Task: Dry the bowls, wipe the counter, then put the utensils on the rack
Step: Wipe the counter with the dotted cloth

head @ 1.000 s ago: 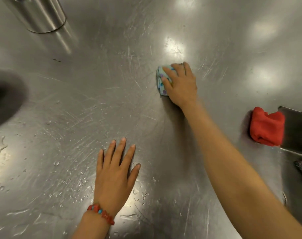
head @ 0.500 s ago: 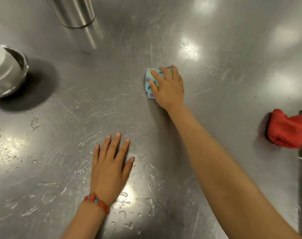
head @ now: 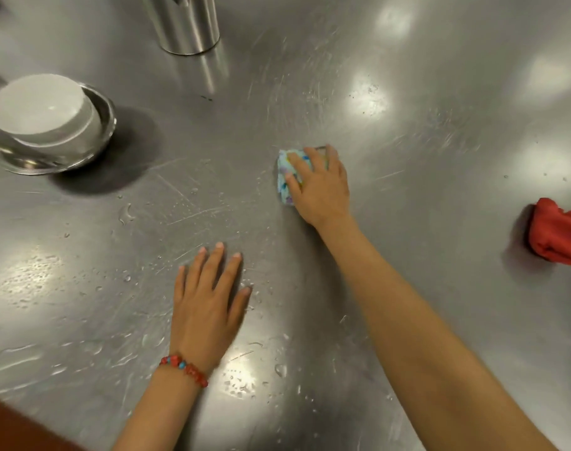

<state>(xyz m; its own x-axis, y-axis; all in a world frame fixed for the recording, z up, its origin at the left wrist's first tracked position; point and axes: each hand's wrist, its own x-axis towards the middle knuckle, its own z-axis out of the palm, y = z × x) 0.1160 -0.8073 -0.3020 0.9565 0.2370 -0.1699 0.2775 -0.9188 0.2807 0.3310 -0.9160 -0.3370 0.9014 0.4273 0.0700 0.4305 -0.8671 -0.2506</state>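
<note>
The left hand (head: 209, 307) lies flat at 6 o'clock, fingers straight and apart, apparently bracing on the wet, scratched stainless counter (head: 440, 157). At centre, the right hand (head: 320, 187) presses a folded patterned cloth (head: 285, 177), fingers spread over it. At 10 o'clock sit nested bowls (head: 49, 125), white inverted in steel.

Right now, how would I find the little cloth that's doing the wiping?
Start at the steel counter and follow the long arm from the bottom right up to the right hand. Under its fingers lies a small folded cloth, pale blue with coloured spots. The other cloth, the red cloth at the right edge, is plain and untouched.
</note>
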